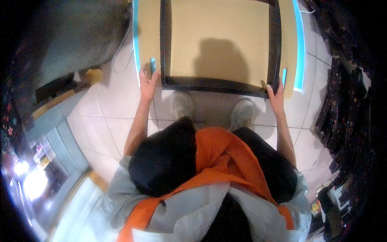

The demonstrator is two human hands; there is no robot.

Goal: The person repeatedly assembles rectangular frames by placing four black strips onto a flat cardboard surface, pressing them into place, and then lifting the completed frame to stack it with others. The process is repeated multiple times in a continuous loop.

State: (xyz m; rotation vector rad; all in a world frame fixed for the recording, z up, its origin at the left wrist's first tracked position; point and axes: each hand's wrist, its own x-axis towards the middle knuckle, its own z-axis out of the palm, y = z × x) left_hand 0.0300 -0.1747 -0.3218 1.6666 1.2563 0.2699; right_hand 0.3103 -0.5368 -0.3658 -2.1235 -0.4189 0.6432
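Pale floor tiles (111, 94) — a white cord (113, 64) looped at left, dark fabric (338, 109) along the right.

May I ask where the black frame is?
In the head view, the black frame is top centre, above the shoes, the right hand at its near right corner.

The floor (94, 103) is of pale tiles, with a loop of cord (113, 63) near its left edge, dark cloth (338, 105) along its right edge, two light shoes (182, 105) between, and beyond them a dark-framed panel (219, 32), resting or raised, unclear.
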